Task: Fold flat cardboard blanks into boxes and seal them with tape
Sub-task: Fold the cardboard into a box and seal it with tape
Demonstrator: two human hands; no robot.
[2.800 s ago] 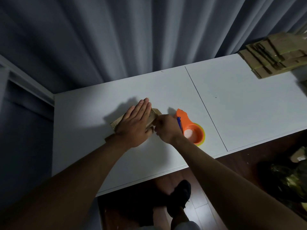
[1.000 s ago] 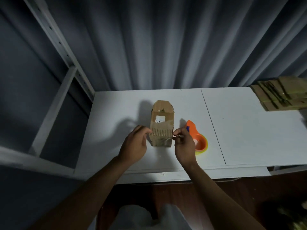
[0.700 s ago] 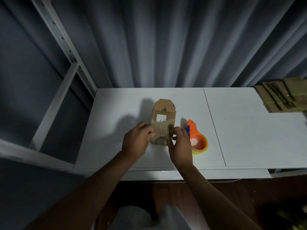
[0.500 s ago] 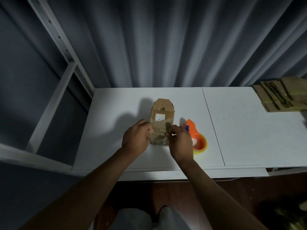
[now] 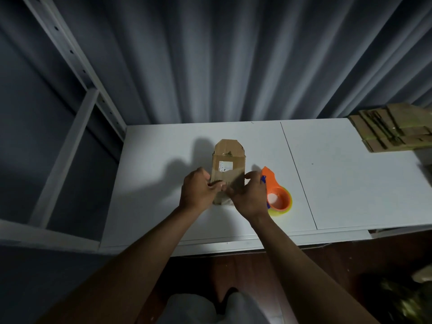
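Both hands, left (image 5: 197,192) and right (image 5: 249,197), grip a small cardboard box (image 5: 228,170) on the white table (image 5: 346,183), beside the tape dispenser (image 5: 277,195); pressing flaps square before taping should help.

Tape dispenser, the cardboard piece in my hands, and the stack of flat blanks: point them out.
tape dispenser (image 5: 277,198): head view, orange round body.
cardboard piece (image 5: 230,160): head view, upper panel above label.
stack of flat blanks (image 5: 395,130): head view, top sheet.
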